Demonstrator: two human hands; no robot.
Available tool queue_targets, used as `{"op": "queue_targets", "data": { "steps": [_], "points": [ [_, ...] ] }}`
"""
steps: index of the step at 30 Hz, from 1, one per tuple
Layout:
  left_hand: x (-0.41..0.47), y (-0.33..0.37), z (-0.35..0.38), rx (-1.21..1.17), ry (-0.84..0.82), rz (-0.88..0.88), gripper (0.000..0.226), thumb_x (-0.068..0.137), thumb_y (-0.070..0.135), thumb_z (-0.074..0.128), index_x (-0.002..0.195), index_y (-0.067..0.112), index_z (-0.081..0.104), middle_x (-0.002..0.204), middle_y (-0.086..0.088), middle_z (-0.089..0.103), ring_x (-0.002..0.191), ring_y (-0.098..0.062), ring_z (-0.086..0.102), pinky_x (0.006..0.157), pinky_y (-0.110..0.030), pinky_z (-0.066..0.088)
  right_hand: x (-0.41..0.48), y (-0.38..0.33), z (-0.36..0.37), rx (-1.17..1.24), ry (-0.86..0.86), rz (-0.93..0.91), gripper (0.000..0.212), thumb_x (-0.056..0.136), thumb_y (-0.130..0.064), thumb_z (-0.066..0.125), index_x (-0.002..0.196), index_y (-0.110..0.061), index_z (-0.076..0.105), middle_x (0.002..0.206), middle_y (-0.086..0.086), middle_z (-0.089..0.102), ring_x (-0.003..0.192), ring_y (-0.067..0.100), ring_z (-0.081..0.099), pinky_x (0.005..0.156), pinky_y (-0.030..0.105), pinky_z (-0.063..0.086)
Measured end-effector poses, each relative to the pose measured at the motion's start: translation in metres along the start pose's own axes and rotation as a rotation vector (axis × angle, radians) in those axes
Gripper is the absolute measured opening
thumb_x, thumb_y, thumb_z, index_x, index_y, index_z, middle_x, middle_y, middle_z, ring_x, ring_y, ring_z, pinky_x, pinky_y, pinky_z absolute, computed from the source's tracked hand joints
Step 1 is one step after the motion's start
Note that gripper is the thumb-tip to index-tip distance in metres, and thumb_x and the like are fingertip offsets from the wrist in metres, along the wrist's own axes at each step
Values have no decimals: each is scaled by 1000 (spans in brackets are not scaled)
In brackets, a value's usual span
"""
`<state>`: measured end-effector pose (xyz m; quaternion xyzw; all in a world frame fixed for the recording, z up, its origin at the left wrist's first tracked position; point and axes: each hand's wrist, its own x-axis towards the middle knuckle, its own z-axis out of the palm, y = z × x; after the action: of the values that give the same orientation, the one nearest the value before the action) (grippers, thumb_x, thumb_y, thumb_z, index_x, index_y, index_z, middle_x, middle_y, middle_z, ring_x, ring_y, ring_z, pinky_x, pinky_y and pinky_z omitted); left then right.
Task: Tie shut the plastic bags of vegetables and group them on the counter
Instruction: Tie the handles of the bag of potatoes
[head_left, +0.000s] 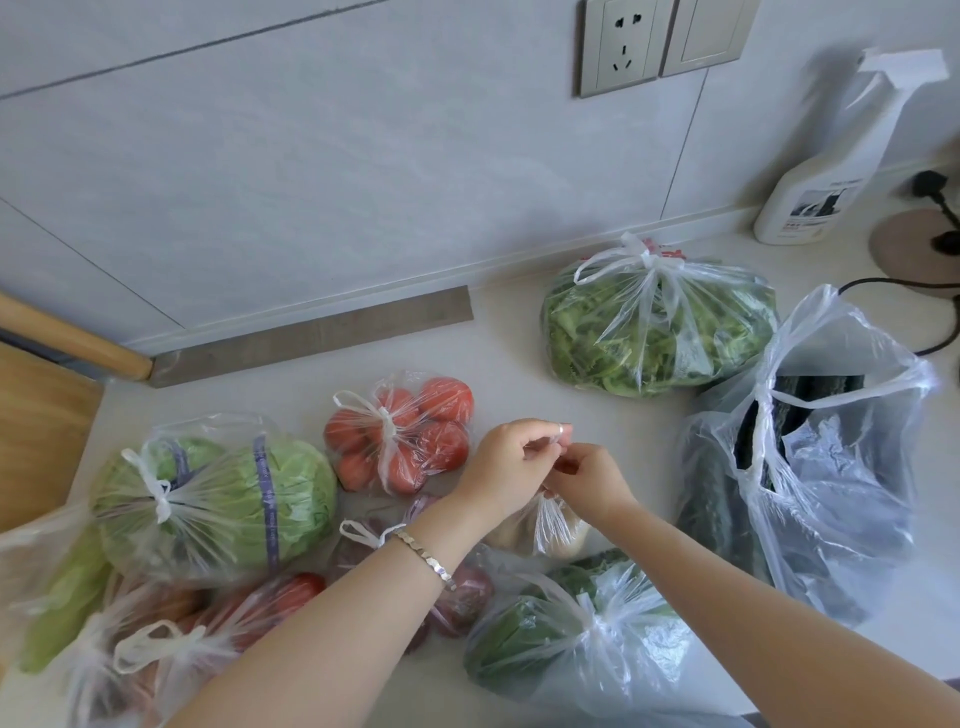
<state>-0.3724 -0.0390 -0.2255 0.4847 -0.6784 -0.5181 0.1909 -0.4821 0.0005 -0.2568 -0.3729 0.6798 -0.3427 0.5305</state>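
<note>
While both hands meet over the pale worktop (498, 353), the left hand (506, 462) and the right hand (589, 483) each pinch a thin handle strip of a small clear plastic bag of pale rounded vegetables (545, 530). The bag rests on the worktop directly beneath the fingers (558, 430). The two sets of fingertips almost touch, with the strips drawn up between them.

Just left of the fingers lies a knotted clear bag of red tomatoes (410, 441). Farther left is a knotted clear bag of pale green cabbages with purple bands (218, 499). Beyond the fingers and to the right, near the wall, sits a knotted clear bag of leafy greens (660, 338). Right of the fingers, a larger clear bag of dark green cucumbers (810, 467) stands with its mouth gaping. On the person's side of the fingers lies a knotted clear bag of dark green vegetables (566, 629), touching the bag in hand.
</note>
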Motion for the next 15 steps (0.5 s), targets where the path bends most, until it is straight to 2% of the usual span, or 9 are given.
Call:
{"op": "queue_targets", "data": {
  "steps": [2, 4, 6, 8, 9, 11, 12, 14, 15],
  "points": [
    [5, 2, -1, 21, -71, -43, 29, 92, 6, 49, 117, 13, 63, 113, 1, 67, 99, -8, 62, 76, -13, 54, -3, 0, 0, 31, -57, -8, 20, 79, 5, 51, 66, -2, 65, 56, 3, 58, 56, 14, 52, 56, 21, 42],
    [10, 2, -4, 57, -161, -73, 33, 94, 9, 47, 125, 16, 57, 120, 2, 63, 104, -6, 58, 75, -6, 49, -5, 0, -1, 42, -69, -24, 17, 82, 4, 54, 72, 2, 67, 57, 3, 58, 51, 4, 55, 53, 11, 42],
    [12, -1, -8, 70, -221, -116, 38, 92, 11, 52, 130, 20, 52, 119, -1, 64, 99, -10, 61, 77, -15, 52, -6, 2, -2, 65, -37, -30, 21, 85, -1, 55, 68, -5, 67, 57, 1, 60, 49, 3, 54, 51, 9, 41],
    [13, -5, -14, 102, -212, -126, 37, 85, 9, 63, 121, 14, 59, 111, -5, 68, 88, -12, 65, 84, -25, 54, -5, 4, -3, 121, -2, -32, 21, 86, -2, 56, 68, -7, 67, 55, -2, 59, 47, 3, 51, 51, 10, 40],
    [13, -7, -18, 113, -183, -123, 33, 80, 7, 68, 113, 10, 64, 105, -6, 70, 83, -11, 66, 86, -24, 54, -5, 4, -4, 149, 7, -34, 18, 85, -3, 58, 71, -6, 68, 52, -4, 59, 45, 0, 49, 51, 10, 39],
    [13, -11, -25, 176, -126, -120, 33, 76, 5, 72, 109, 8, 66, 96, -5, 71, 71, -3, 62, 75, -8, 51, -5, 5, -4, 204, 22, -21, 14, 85, -4, 60, 76, -4, 71, 46, -10, 60, 44, -2, 49, 50, 10, 39],
    [12, -12, -28, 205, -114, -116, 34, 76, 5, 72, 109, 7, 66, 94, -7, 71, 66, 0, 60, 67, -4, 49, -4, 5, -5, 219, 27, -14, 14, 85, -5, 60, 76, -6, 71, 45, -12, 62, 47, 3, 51, 50, 13, 40],
    [10, -14, -30, 214, -103, -115, 32, 75, 6, 73, 107, 8, 66, 93, -9, 72, 66, -1, 59, 63, -10, 49, 0, 4, -4, 203, 20, -6, 15, 85, -8, 62, 74, -12, 72, 47, -13, 65, 52, 13, 50, 52, 20, 40],
    [9, -13, -29, 207, -94, -118, 34, 74, 9, 74, 106, 11, 64, 93, -8, 73, 69, -2, 60, 65, -13, 48, 1, 5, -4, 191, 18, 0, 13, 84, -8, 62, 77, -10, 73, 48, -12, 66, 51, 12, 50, 51, 19, 40]
  ]
}}
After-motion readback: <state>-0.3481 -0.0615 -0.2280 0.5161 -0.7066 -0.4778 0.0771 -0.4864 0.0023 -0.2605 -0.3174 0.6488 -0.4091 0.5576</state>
